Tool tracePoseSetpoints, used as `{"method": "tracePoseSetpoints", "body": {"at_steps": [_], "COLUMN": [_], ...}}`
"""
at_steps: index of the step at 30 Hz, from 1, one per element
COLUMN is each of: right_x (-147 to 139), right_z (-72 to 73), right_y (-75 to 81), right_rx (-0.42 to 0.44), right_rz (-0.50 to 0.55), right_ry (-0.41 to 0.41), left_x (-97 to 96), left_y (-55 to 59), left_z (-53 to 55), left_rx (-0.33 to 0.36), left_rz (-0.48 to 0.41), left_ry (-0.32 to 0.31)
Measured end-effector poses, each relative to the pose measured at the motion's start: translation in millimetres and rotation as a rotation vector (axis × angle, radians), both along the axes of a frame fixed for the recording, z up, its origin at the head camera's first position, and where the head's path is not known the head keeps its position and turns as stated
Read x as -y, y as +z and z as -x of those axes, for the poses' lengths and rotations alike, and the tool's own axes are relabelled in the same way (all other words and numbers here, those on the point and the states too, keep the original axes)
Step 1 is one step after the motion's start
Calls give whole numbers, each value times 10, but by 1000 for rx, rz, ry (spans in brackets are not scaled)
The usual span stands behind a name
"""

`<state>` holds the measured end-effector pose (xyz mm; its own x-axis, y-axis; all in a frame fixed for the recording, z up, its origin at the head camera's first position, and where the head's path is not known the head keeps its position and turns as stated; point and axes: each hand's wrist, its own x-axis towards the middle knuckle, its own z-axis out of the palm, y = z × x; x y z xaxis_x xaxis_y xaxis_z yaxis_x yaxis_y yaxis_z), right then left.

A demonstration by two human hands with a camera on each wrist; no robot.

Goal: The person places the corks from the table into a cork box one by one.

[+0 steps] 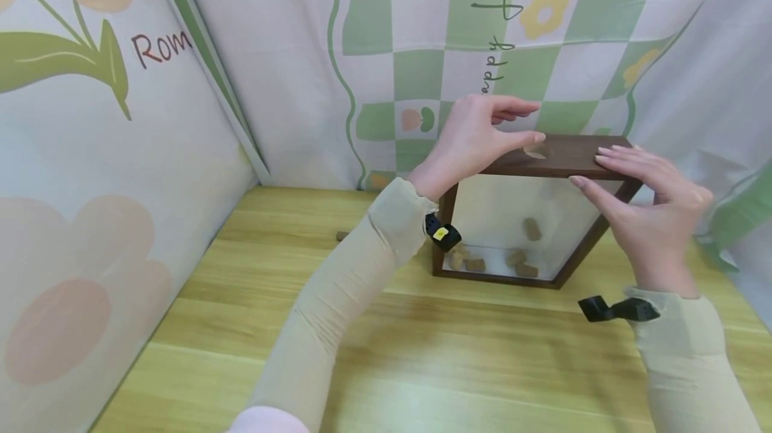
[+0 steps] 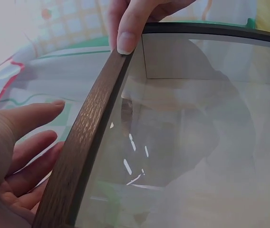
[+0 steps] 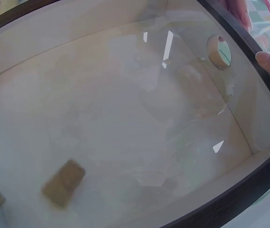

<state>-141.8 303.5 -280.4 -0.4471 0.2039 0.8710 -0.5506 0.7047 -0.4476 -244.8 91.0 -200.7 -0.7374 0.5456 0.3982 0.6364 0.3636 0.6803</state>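
Note:
A dark brown wooden box (image 1: 594, 245) with a clear front stands upright on the table, with a round hole (image 1: 535, 151) in its top. Several corks (image 1: 475, 265) lie at the bottom inside. Another cork (image 1: 532, 228) shows higher up against the pale back, blurred in the right wrist view. My left hand (image 1: 473, 135) is over the top by the hole, thumb and fingers apart with nothing between them. With its fingers across the top and its thumb on the front edge, my right hand (image 1: 657, 195) holds the box's upper right corner.
A small brown piece (image 1: 342, 235) lies on the wooden table (image 1: 241, 305), partly hidden by the left sleeve. Behind the box hangs a green and white checked curtain (image 1: 416, 78). A patterned white panel (image 1: 90, 171) borders the table on the left.

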Motion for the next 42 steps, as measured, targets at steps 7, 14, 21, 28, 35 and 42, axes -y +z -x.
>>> {"method": "tracePoseSetpoints", "body": {"at_steps": [7,14,21,28,35,42], "right_x": [6,11,-3,-46,-35,-7], "right_z": [5,10,27,54,50,31], "right_y": [8,18,11,1,7,11], "right_rx": [-2,-30,-42,-35,-32,-31], "right_rz": [12,12,21,17,14,17], "right_ry": [2,40,45,46,39,44], "left_x": [194,476,851,1319,1721,2074], "left_y": [-24,-99,-227,-471,-882,-1496], "left_z": [24,110,198,314,416,466], "left_rx": [-8,40,90,16,120,256], "left_rz": [-109,-237,-339,-291,-230,-187], "left_ry": [13,65,122,217,321,349]}}
